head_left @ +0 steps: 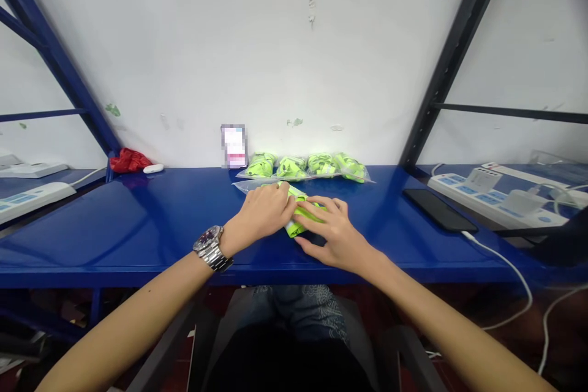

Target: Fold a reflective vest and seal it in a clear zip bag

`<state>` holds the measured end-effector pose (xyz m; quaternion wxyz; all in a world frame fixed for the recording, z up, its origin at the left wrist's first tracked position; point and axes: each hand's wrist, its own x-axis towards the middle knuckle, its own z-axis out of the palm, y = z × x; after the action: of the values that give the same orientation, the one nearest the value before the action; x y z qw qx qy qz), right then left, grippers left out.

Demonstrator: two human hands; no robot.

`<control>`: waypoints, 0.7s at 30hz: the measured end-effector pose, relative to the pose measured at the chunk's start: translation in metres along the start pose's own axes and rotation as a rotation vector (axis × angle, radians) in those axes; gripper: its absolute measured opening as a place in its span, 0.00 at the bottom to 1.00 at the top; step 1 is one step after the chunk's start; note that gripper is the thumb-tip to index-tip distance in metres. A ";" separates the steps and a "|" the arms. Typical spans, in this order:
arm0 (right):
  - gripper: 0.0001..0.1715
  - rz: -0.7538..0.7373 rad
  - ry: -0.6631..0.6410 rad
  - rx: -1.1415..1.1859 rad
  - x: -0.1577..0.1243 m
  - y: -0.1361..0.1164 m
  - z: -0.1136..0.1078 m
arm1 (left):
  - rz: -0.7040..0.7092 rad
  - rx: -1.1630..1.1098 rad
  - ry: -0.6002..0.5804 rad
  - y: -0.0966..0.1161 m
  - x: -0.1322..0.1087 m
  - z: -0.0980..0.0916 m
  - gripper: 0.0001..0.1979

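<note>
A folded neon yellow-green cloth (294, 229) with a pale silvery strip lies on the blue table, partly covered by both hands. My left hand (266, 211), a metal watch on its wrist, has its fingers curled down onto the cloth's left and far side. From the right, my right hand (337, 233) rests stretched fingers across the cloth, its thumb held apart near the front edge. A clear plastic bag (243, 185) lies flat just behind my left hand. What the left fingertips press on is hidden.
Several clear bags of neon cloth (294, 166) line the wall. Left of them leans a blurred-out phone (234, 147). A red cloth (129, 161) and a white case (153, 168) lie far left. At right are a black phone (438, 209) on a cable and a power strip (496, 199).
</note>
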<state>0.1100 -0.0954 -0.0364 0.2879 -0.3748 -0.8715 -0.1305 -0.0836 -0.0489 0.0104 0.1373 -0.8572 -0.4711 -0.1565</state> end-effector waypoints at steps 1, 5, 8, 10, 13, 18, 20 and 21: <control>0.25 0.040 0.034 0.017 -0.002 0.003 0.002 | 0.040 -0.003 0.009 0.001 0.002 0.001 0.15; 0.32 0.069 -0.065 0.070 -0.005 0.014 0.014 | 0.172 0.059 -0.035 0.000 0.011 0.010 0.12; 0.23 0.003 -0.135 0.019 -0.001 0.016 0.017 | 0.326 0.081 -0.146 -0.004 0.019 0.013 0.09; 0.21 -0.050 -0.174 -0.060 0.004 0.013 0.017 | 0.416 0.021 -0.188 -0.007 0.022 0.013 0.09; 0.19 -0.112 -0.229 -0.163 0.013 0.006 0.017 | 0.443 -0.125 -0.191 -0.012 0.021 0.013 0.06; 0.18 -0.050 -0.231 -0.265 0.031 -0.002 0.031 | 0.416 -0.278 -0.123 -0.017 0.008 0.013 0.10; 0.16 -0.012 -0.185 -0.235 0.036 -0.001 0.032 | 0.386 -0.315 -0.078 -0.020 0.006 0.012 0.11; 0.15 -0.014 -0.142 -0.193 0.036 0.002 0.031 | 0.362 -0.335 -0.056 -0.022 0.007 0.010 0.11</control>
<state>0.0785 -0.0596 -0.0392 0.1872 -0.4031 -0.8757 -0.1887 -0.0972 -0.0286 0.0054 0.0063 -0.9424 -0.2808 -0.1816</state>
